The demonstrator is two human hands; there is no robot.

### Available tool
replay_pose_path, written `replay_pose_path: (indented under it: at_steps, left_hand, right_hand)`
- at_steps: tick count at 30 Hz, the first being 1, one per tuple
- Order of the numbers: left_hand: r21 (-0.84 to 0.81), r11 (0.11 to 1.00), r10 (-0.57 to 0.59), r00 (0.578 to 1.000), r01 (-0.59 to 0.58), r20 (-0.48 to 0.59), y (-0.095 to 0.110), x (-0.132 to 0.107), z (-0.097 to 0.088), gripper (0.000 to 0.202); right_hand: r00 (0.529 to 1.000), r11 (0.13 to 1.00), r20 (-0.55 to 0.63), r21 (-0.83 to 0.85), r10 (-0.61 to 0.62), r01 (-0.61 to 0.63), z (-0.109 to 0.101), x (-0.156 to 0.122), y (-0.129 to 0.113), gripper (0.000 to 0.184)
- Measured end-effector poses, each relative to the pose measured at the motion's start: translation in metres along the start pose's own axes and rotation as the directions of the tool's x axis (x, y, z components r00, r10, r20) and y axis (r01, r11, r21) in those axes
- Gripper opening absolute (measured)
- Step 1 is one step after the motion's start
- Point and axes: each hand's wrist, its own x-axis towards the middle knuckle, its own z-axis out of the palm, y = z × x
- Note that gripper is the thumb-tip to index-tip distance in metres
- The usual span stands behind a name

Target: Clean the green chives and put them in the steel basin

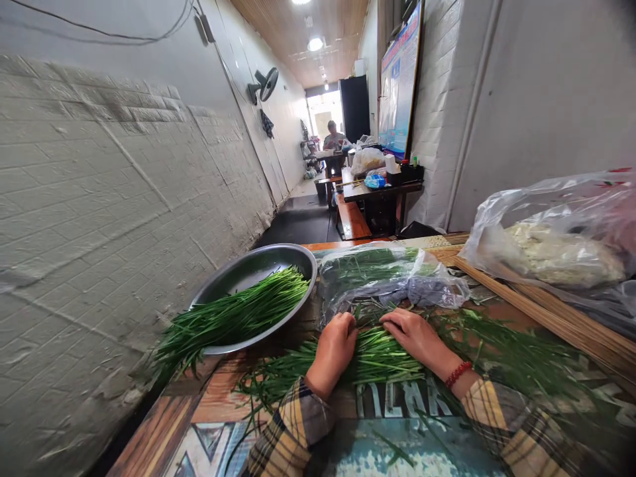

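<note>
A pile of green chives (382, 354) lies across the patterned table (218, 411) in front of me. My left hand (334, 350) rests on the pile with its fingers curled round a bunch of stalks. My right hand (416, 334) lies on the same pile just to the right, fingers bent down over the stalks. A red bead bracelet (458, 373) sits on my right wrist. Both sleeves are yellow plaid.
A metal basin (258, 265) with a bundle of chives (233, 318) stands at the left by the brick wall. A clear bag of more greens (387, 275) lies behind my hands. A plastic bag with pale food (551, 248) and bamboo skewers (541, 311) are at right. A person sits far down the aisle.
</note>
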Motion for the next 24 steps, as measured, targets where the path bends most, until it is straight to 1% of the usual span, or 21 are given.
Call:
replay_pose_path:
  at_steps: [3,5,10,15,17,19,21,24]
  left_hand:
    - [0.052,0.999,0.010,0.996,-0.015,0.090,0.003,-0.003,-0.002,0.007]
    - [0.091,0.996,0.007,0.993,-0.018,0.117,0.005,-0.004,-0.004,0.006]
    - [0.217,0.975,0.022,0.994,-0.046,0.109,0.005,-0.003,-0.005,0.007]
    - [0.234,0.971,0.023,0.994,-0.048,0.111,0.004,-0.001,-0.004,0.009]
    - [0.222,0.973,0.039,0.994,-0.061,0.101,0.004,-0.001,-0.003,0.011]
    - [0.189,0.979,0.062,0.997,-0.072,0.054,0.004,-0.001,-0.002,0.013]
    - [0.120,0.990,0.079,0.997,-0.077,-0.008,0.003,0.000,-0.002,0.013]
    - [-0.022,0.995,0.093,0.992,-0.095,-0.081,0.000,0.002,-0.003,0.012]
  right_hand:
    - [0.999,1.000,0.030,-0.005,0.030,-0.030,0.000,-0.001,0.000,0.025]
    - [0.998,0.999,0.045,-0.008,0.042,-0.042,-0.001,-0.001,-0.001,0.021]
    - [0.995,0.996,0.079,-0.072,0.059,-0.054,-0.003,0.000,-0.008,0.015]
    - [0.992,0.982,0.075,-0.166,0.099,-0.085,-0.002,0.005,-0.012,0.010]
    - [0.996,0.987,0.053,-0.143,0.078,-0.070,-0.002,0.005,-0.012,0.010]
    - [0.999,0.997,0.009,-0.066,0.052,-0.051,-0.002,0.003,-0.012,0.012]
    - [0.997,0.999,-0.064,0.035,0.036,-0.034,-0.002,0.002,-0.010,0.015]
    - [0.982,0.988,-0.186,0.156,0.042,-0.013,-0.005,0.002,-0.007,0.019]
